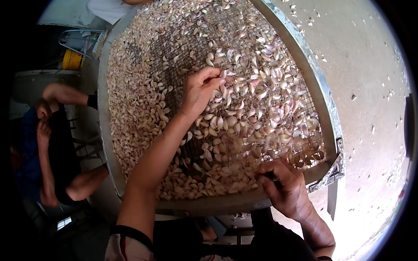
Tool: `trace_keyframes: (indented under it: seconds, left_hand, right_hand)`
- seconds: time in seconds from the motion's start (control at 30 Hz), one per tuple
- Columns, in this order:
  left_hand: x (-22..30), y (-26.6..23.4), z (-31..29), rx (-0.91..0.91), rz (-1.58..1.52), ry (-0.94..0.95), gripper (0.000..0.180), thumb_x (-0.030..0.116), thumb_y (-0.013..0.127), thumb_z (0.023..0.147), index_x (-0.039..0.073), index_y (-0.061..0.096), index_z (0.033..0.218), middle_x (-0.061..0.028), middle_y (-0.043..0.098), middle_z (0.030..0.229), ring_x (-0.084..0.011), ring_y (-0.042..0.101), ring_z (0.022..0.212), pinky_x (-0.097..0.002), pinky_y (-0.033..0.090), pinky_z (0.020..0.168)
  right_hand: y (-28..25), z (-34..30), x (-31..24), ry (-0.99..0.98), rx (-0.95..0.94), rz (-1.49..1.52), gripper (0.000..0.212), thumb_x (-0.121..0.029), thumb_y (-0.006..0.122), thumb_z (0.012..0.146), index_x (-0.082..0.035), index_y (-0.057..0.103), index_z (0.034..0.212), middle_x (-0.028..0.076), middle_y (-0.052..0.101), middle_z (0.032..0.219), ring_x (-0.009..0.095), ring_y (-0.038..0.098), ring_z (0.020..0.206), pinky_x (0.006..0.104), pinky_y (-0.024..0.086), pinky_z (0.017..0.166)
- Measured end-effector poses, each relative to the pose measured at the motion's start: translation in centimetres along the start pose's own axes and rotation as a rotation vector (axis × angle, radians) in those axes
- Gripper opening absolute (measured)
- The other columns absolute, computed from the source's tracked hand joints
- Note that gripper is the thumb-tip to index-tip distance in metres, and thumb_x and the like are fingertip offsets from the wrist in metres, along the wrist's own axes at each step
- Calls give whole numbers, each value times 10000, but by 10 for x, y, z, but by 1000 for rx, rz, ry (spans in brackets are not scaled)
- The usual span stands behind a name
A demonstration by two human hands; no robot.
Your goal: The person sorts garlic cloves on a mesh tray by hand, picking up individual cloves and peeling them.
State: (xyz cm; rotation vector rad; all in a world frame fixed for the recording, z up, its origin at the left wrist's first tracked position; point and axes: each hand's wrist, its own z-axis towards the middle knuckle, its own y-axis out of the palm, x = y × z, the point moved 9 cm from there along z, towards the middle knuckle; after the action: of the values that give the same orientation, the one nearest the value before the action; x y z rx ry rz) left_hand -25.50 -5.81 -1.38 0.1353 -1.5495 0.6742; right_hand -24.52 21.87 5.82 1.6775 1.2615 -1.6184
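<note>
Garlic cloves (257,111) lie scattered over a large wire-mesh tray with a raised frame (315,76). My left hand (199,92) reaches over the middle of the tray. Its thumb and forefinger are pinched on a pale garlic clove at the fingertips, with more cloves lying around it. Near the front right of the tray my right hand (285,188) is held with curled fingers, close to the near rim. A dark gap shows between its thumb and forefinger. What it holds, if anything, I cannot make out.
Smaller cloves are heaped thickly along the left side (130,108). Another person (43,143) sits left of the tray, hands together; part of someone else shows at the far edge. A yellow bucket (72,60) stands behind that person. Bits are strewn over the floor (361,108) at right.
</note>
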Motion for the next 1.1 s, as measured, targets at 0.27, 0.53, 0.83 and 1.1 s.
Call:
trace_keyframes:
  seconds: [0.27,0.53,0.83,1.1]
  left_hand:
    - [112,62,-97,-316,22,-43,149,-24,712,808,-35,688,954,-69,706,828,-72,641,714,-222,519,667]
    - [102,90,-128,-488,-390,-422,185,68,552,972,-59,633,1080,-89,679,797,-116,644,692,-239,536,626]
    - [152,86,-127,-229,216,272,161,-18,667,828,-8,609,977,-139,627,762,-276,635,634,-358,473,549]
    - [159,117,-136,-134,387,605,112,26,622,774,-23,585,868,-95,505,645,-256,517,536,-393,372,506]
  right_hand:
    - [-15,5,19,118,198,409,401,41,607,904,-10,504,1288,87,638,1030,103,629,820,256,545,718]
    - [-19,-1,17,82,200,567,255,41,611,911,-9,590,1160,29,632,958,69,597,799,206,506,686]
    - [-16,-2,25,120,190,581,225,35,596,911,-9,578,1131,14,606,933,61,559,774,210,487,718]
    - [-22,-5,21,76,259,440,211,56,393,865,-13,481,1043,29,487,895,77,470,776,224,427,711]
